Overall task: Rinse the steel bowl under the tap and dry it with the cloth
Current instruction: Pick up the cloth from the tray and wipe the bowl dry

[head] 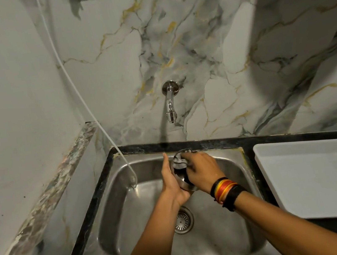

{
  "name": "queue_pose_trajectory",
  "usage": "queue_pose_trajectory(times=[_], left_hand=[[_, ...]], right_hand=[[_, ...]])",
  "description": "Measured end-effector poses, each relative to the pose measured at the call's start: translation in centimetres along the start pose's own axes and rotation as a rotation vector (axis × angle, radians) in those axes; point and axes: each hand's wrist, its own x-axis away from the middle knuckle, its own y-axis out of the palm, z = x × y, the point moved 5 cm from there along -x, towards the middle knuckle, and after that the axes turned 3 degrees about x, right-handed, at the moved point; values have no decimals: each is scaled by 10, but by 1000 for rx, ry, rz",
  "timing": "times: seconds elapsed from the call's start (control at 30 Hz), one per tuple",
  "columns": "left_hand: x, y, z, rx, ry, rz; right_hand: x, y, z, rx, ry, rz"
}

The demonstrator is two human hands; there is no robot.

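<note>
A small steel bowl (pixel 185 183) is held tilted over the steel sink (pixel 117 201), its mouth facing up and away. My left hand (pixel 170 182) cups its left side and base. My right hand (pixel 200 169) presses a pale grey cloth (pixel 179 160) into the bowl's inside, the fingers curled over the rim. The chrome tap (pixel 170 105) juts from the marble wall above and behind the bowl; no water stream shows from it.
A white plastic tray (pixel 317 178) sits on the black counter to the right of the sink. A thin white hose (pixel 82 92) runs down the left wall into the basin. The drain (pixel 183 219) lies below my hands.
</note>
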Motion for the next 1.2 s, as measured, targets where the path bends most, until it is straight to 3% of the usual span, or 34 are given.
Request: queue_pose_trajectory(times=[0.13, 0.23, 0.3, 0.37, 0.47, 0.57, 0.67, 0.73, 0.87, 1.1, 1.2], left_hand=[[1, -3, 12, 11, 7, -76], [2, -1, 17, -7, -9, -125], [4, 2, 15, 4, -10, -114], [6, 4, 13, 1, 3, -93], [10, 6, 13, -31, 54, -75], [8, 7, 17, -75, 119, -64], [8, 10, 15, -154, 137, -67], [6, 11, 10, -194, 136, -83], [1, 16, -2, -215, 147, -87], [2, 19, 3, -103, 212, -26], [5, 22, 4, -83, 236, -26]], right_hand=[[10, 1, 3, -296, -173, -222], [15, 0, 7, -313, -241, -284], [11, -2, 4, -101, -385, -259], [2, -6, 2, 272, -530, -187], [-8, -14, 9, 716, -525, -132], [4, -13, 11, 930, -513, -116], [22, -7, 12, 968, -491, -173], [28, -6, 14, 789, -382, -285], [28, -14, 15, 55, -3, -484], [6, -23, 20, -1062, 564, -343], [1, -13, 19, -1400, 666, -300]])
